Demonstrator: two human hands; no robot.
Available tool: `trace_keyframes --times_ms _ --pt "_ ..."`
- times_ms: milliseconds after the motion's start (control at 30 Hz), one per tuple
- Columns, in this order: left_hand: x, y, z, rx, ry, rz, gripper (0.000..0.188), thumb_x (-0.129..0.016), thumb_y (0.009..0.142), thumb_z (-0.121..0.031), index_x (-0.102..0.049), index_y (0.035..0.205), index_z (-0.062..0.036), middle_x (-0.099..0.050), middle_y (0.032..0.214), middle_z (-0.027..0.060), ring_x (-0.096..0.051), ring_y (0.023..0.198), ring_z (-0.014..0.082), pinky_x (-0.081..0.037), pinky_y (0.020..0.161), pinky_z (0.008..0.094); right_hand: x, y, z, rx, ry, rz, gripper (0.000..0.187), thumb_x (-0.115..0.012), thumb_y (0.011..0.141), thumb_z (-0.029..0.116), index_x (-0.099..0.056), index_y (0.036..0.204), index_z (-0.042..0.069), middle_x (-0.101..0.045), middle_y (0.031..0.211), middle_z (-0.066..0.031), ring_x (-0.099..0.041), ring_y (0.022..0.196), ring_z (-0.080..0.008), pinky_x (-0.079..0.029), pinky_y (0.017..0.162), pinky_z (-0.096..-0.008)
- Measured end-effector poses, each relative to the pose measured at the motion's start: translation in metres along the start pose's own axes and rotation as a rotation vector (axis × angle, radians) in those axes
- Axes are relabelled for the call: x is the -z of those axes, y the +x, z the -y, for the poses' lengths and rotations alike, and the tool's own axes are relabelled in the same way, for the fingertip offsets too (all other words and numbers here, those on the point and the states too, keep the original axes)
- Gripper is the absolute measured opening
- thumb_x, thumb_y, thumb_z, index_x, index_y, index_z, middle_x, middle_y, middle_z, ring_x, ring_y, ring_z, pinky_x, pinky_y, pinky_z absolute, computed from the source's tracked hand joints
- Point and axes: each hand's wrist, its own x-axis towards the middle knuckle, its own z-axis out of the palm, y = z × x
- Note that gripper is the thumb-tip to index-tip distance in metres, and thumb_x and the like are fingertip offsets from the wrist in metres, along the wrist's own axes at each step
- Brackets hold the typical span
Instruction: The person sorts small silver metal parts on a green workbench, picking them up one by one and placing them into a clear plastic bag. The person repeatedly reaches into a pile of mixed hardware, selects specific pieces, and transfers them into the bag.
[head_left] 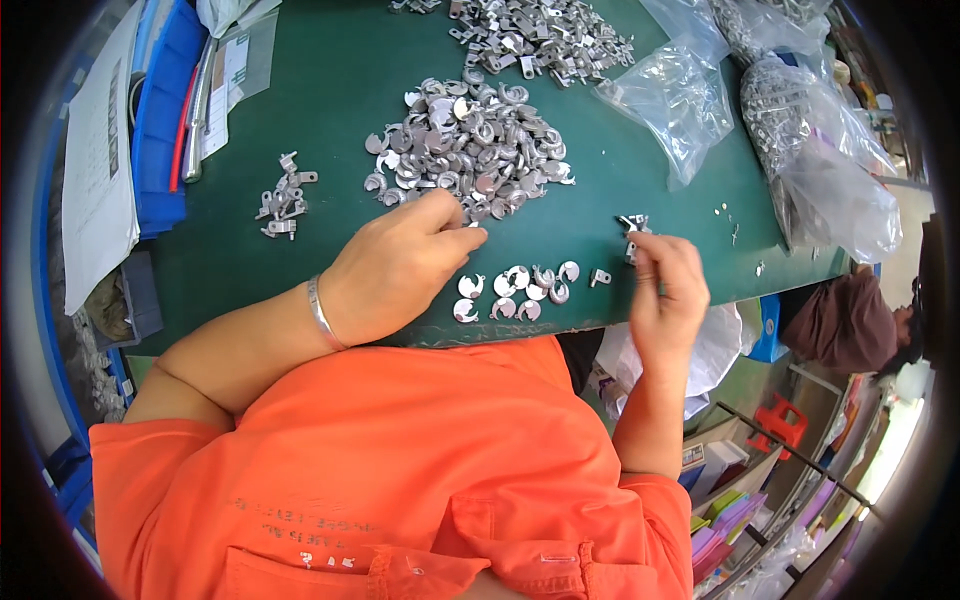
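Note:
My left hand (405,260) is closed, fingers curled, at the near edge of a heap of round, hook-shaped grey metal pieces (470,140). Its fingertips touch the pieces at the edge; what they grip is hidden. On the right, my right hand (668,290) pinches at a small metal bracket (631,252), beside a few more small brackets (632,222). Between my hands, near the table's front edge, several round metal pieces (503,285) lie in loose rows, with a single bracket (600,277) at their right end.
A large heap of brackets (545,40) lies at the back of the green table (320,100). A small cluster of brackets (285,200) is on the left, by a blue bin (160,180). Clear plastic bags (680,100), one full of metal parts (775,110), stand at the right.

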Motion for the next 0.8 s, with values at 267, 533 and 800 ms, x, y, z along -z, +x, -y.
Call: trace_keyframes --times_ms 267,533,800 --pt "0.002 0.002 -0.003 -0.028 -0.002 -0.020 0.022 -0.067 0.068 0.005 -0.060 0.089 -0.0002 -0.055 0.087 0.0100 -0.057 0.071 0.0248 -0.048 0.061 0.0313 -0.008 -0.019 -0.012 0.203 -0.190 0.037 0.021 -0.070 0.067 0.005 -0.065 0.087 0.007 -0.059 0.086 -0.0049 -0.053 0.084 -0.0244 -0.038 0.074 -0.0357" --pt "0.007 0.003 -0.002 0.038 -0.068 -0.085 0.020 -0.065 0.071 0.005 -0.063 0.090 -0.0005 -0.060 0.078 0.0107 -0.062 0.068 0.0216 -0.050 0.060 0.0270 -0.040 0.026 0.018 0.363 0.027 0.075 0.020 -0.063 0.070 0.001 -0.066 0.088 0.008 -0.058 0.083 -0.0030 -0.053 0.076 -0.0223 -0.037 0.071 -0.0340" --pt "0.022 0.014 -0.002 0.816 -1.142 0.054 0.018 -0.058 0.084 -0.001 -0.061 0.100 0.0074 -0.065 0.082 0.0140 -0.067 0.072 0.0192 -0.055 0.062 0.0250 -0.056 0.030 0.025 -0.016 0.356 0.158 0.016 -0.065 0.076 0.000 -0.064 0.092 0.002 -0.061 0.081 -0.0052 -0.058 0.071 -0.0178 -0.044 0.063 -0.0305"
